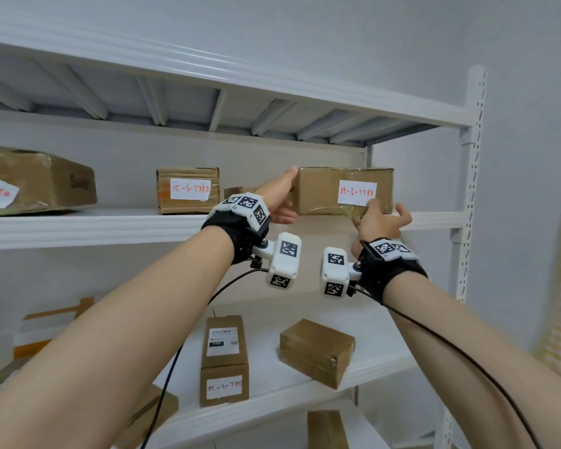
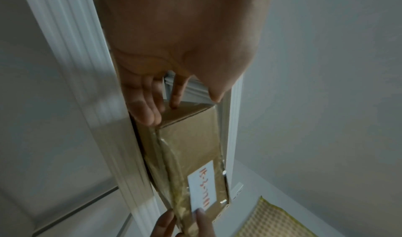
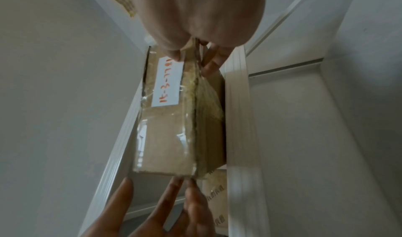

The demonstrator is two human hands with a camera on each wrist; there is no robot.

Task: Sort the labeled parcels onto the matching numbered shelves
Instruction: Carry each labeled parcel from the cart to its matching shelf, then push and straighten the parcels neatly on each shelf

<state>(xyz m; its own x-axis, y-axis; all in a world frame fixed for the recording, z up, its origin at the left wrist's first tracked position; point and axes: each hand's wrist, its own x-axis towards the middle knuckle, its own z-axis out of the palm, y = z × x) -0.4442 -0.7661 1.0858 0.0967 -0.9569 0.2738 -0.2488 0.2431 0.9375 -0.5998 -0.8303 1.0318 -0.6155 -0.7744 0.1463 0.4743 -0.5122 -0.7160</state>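
A brown cardboard parcel (image 1: 318, 192) with a white label (image 1: 357, 192) reading 15-3-7781 in red sits at the right end of the upper white shelf (image 1: 110, 228), its front at the shelf's rim. My left hand (image 1: 284, 197) lies against the parcel's left end with straight fingers (image 2: 150, 113) pressed on that end face. My right hand (image 1: 381, 213) is at the lower right front corner. Its thumb (image 3: 174, 55) rests on the label and its fingers (image 3: 212, 65) reach under the bottom edge, pinching the parcel (image 3: 169, 137).
On the same shelf stand a parcel labelled 15-3-7782 (image 1: 188, 191) and a larger box (image 1: 36, 181) at far left. The shelf below holds a labelled upright box (image 1: 224, 361), a plain box (image 1: 316, 351) and an orange-taped one (image 1: 55, 322). The perforated shelf post (image 1: 470, 176) stands just right.
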